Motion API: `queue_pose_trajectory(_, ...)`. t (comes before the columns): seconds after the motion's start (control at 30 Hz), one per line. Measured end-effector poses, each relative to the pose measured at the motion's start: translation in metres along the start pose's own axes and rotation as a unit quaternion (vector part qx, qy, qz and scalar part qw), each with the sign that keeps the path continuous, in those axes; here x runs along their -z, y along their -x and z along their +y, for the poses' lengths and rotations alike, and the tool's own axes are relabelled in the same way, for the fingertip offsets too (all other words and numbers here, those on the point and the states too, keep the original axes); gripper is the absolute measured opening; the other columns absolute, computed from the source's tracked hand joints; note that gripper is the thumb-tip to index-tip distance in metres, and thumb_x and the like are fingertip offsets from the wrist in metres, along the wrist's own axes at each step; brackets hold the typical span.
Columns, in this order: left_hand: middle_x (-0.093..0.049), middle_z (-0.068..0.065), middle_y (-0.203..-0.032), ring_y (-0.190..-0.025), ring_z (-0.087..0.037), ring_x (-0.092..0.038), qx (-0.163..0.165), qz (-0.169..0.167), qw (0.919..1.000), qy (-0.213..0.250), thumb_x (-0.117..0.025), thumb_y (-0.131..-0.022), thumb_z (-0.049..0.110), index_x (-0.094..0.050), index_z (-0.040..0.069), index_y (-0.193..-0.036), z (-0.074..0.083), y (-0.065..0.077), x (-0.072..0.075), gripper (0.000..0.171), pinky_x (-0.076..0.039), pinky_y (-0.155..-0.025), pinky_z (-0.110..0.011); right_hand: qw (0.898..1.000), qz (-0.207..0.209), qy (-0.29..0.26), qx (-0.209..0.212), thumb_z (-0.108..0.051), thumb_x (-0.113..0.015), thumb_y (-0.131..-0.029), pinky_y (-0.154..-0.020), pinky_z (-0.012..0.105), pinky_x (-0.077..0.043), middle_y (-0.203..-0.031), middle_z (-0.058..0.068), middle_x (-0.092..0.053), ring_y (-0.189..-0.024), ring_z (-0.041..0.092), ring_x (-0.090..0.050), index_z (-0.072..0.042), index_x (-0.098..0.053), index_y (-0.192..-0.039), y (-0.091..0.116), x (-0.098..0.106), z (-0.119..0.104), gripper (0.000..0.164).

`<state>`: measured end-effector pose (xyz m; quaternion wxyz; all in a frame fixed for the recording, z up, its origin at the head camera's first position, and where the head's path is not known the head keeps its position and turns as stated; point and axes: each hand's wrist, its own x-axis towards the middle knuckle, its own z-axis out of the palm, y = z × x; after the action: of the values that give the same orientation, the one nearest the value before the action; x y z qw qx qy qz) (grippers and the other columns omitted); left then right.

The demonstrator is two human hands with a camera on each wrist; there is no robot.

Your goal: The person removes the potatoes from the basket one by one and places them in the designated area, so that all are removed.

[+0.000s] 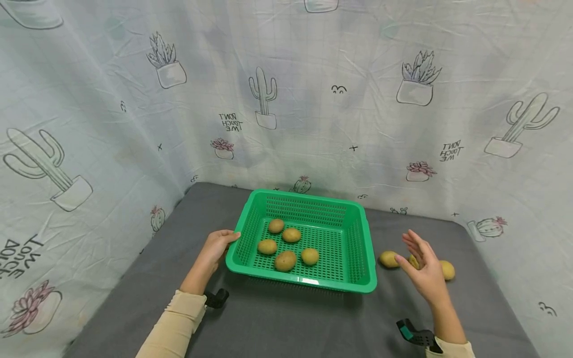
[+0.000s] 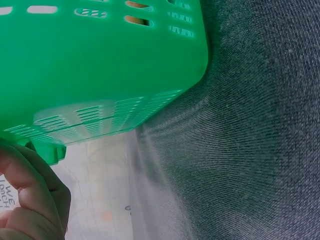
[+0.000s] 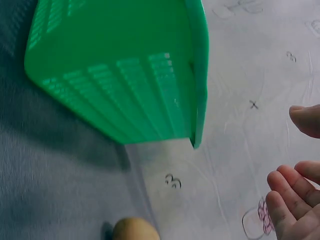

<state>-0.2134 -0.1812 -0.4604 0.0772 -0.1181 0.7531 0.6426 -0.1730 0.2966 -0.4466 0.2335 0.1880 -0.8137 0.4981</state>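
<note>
A green plastic basket (image 1: 356, 287) with slotted walls stands on the grey cloth, and several potatoes (image 1: 285, 261) lie in its left half. My left hand (image 1: 217, 247) grips the basket's left rim, thumb on top and curled fingers below it. In the left wrist view those fingers (image 2: 30, 195) show beside the basket's outer wall. To the right of the basket, my right hand (image 1: 425, 273) is raised with nothing in it, thumb apart from the loosely bent fingers. Potatoes on the cloth (image 1: 389, 259) lie behind it, one partly hidden by the hand.
The grey cloth (image 1: 286, 323) covers the table. A pale curtain (image 1: 309, 149) printed with cacti hangs along the back and both sides, close behind the basket's far rim. Each wrist wears a black strap mount (image 1: 217, 298).
</note>
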Motion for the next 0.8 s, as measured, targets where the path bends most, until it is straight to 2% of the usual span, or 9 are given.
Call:
queue_pose_trajectory(0.03,-0.042,0.005,-0.056,-0.049,-0.010,-0.035,0.000,0.001,1.0000,0.000,-0.057,-0.096,0.024,-0.060,-0.004,-0.117,-0.001,0.000,0.000,0.035,-0.037,-0.054,-0.027,1.000,-0.001,0.001,-0.001,0.021,-0.064,-0.076,-0.098,0.008,-0.034,-0.129,0.003,-0.049,-0.120,-0.003,-0.047,0.005,-0.037,-0.142,-0.001,-0.002,-0.005,0.073)
queue_pose_trajectory(0.2,-0.040,0.005,-0.055,-0.049,-0.011,-0.032,-0.001,0.005,1.0000,-0.003,-0.057,-0.096,0.023,-0.061,-0.004,-0.116,-0.001,0.000,0.000,0.034,-0.036,-0.053,-0.027,1.000,-0.018,0.007,0.023,0.024,-0.062,-0.075,-0.099,0.009,-0.035,-0.127,0.013,-0.049,-0.120,-0.004,-0.046,0.013,-0.035,-0.139,-0.008,-0.012,-0.029,0.071)
queue_pose_trajectory(0.43,-0.042,0.005,-0.055,-0.048,-0.010,-0.033,-0.003,-0.002,1.0000,0.003,-0.057,-0.096,0.023,-0.060,-0.005,-0.118,0.002,0.000,0.000,0.036,-0.036,-0.052,-0.026,0.999,-0.033,0.006,0.037,0.023,-0.065,-0.074,-0.101,0.011,-0.034,-0.130,0.023,-0.047,-0.124,-0.002,-0.045,0.004,-0.034,-0.144,-0.016,-0.018,-0.015,0.079)
queue_pose_trajectory(0.5,-0.043,0.005,-0.056,-0.048,-0.010,-0.033,-0.004,-0.005,1.0000,0.005,-0.057,-0.096,0.023,-0.059,-0.006,-0.119,0.002,0.000,0.000,0.037,-0.036,-0.052,-0.026,0.999,-0.034,0.004,0.035,0.022,-0.065,-0.075,-0.101,0.011,-0.034,-0.130,0.026,-0.046,-0.124,-0.002,-0.045,0.002,-0.034,-0.144,-0.020,-0.020,-0.019,0.078)
queue_pose_trajectory(0.6,-0.044,0.005,-0.056,-0.048,-0.009,-0.035,-0.004,-0.005,0.9999,0.010,-0.057,-0.096,0.023,-0.059,-0.006,-0.119,0.003,0.000,0.001,0.037,-0.037,-0.053,-0.026,0.998,-0.039,-0.003,0.042,0.023,-0.063,-0.076,-0.101,0.012,-0.035,-0.129,0.031,-0.045,-0.125,-0.002,-0.045,0.006,-0.034,-0.143,-0.027,-0.022,-0.031,0.075)
queue_pose_trajectory(0.7,-0.045,0.005,-0.057,-0.049,-0.008,-0.036,-0.008,-0.007,0.9999,0.008,-0.057,-0.096,0.024,-0.058,-0.007,-0.120,0.003,0.001,0.001,0.039,-0.037,-0.053,-0.026,0.997,-0.047,-0.015,0.056,0.025,-0.062,-0.076,-0.101,0.013,-0.035,-0.129,0.032,-0.044,-0.126,-0.001,-0.045,0.010,-0.033,-0.141,-0.034,-0.025,-0.040,0.073)
queue_pose_trajectory(0.8,-0.045,0.006,-0.057,-0.049,-0.008,-0.037,-0.005,-0.005,0.9999,0.007,-0.057,-0.096,0.024,-0.058,-0.007,-0.119,0.002,0.001,0.000,0.039,-0.038,-0.054,-0.027,0.996,-0.053,-0.025,0.069,0.025,-0.062,-0.075,-0.101,0.013,-0.036,-0.130,0.031,-0.044,-0.126,0.001,-0.045,0.010,-0.034,-0.141,-0.040,-0.029,-0.041,0.073)
